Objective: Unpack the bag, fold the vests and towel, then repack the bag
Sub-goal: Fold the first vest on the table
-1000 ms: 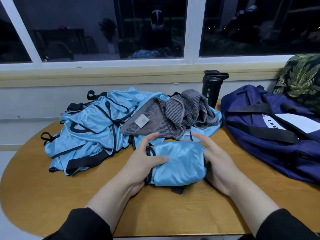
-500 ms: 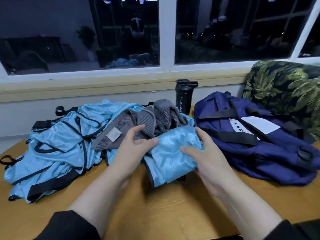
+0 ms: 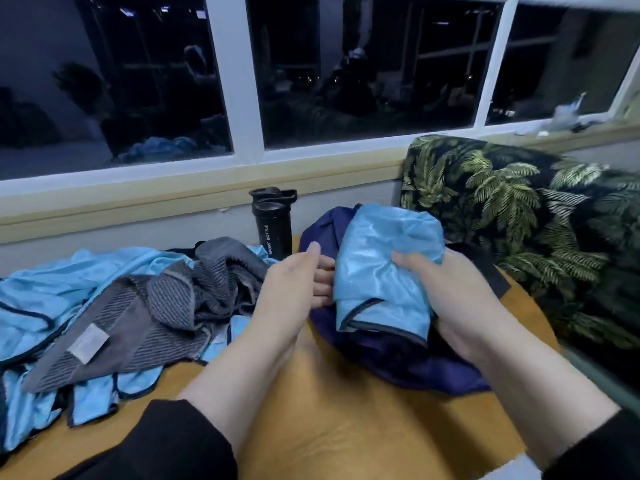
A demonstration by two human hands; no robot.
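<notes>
A folded light-blue vest (image 3: 381,258) is held over the navy bag (image 3: 398,362), which lies on the right part of the wooden table (image 3: 346,427). My right hand (image 3: 450,296) grips the vest, thumb on top and fingers underneath. My left hand (image 3: 291,299) is beside the vest's left edge with relaxed fingers, their tips touching or nearly touching the fabric. A crumpled grey towel (image 3: 166,306) lies on a pile of unfolded light-blue vests (image 3: 45,289) at the left. The bag's opening is hidden behind the vest and my hands.
A black sport bottle (image 3: 273,226) stands at the back of the table by the wall. A palm-print cushion (image 3: 519,220) sits right behind the bag. The window sill runs along the back. Bare tabletop shows in front of my arms.
Both hands lifted the folded vest off the table and carried it right, over the bag. My left hand has loosened from it. My view turned to the right.
</notes>
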